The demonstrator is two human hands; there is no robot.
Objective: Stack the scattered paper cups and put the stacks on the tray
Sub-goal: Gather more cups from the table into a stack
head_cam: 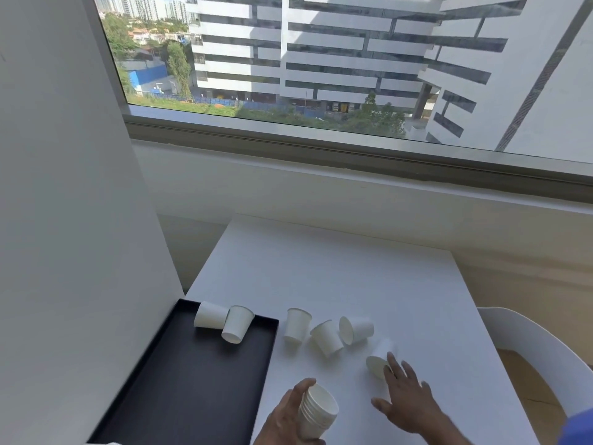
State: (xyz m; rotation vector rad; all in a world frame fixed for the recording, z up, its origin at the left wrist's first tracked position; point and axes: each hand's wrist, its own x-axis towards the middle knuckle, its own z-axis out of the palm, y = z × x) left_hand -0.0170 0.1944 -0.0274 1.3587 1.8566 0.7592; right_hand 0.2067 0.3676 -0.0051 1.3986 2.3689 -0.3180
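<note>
My left hand (287,415) grips a stack of several nested white paper cups (317,411) near the table's front edge. My right hand (406,399) is spread with straight fingers, its fingertips touching a cup lying on its side (378,359). Three more loose cups sit in a row on the table: an upright one (296,326), a tilted one (326,338) and one on its side (356,329). Two cups (210,315) (236,323) lie at the far end of the black tray (192,390) on the left.
The white table (353,277) stands below a large window with a white wall panel on the left. A white chair back (539,348) curves along the table's right side.
</note>
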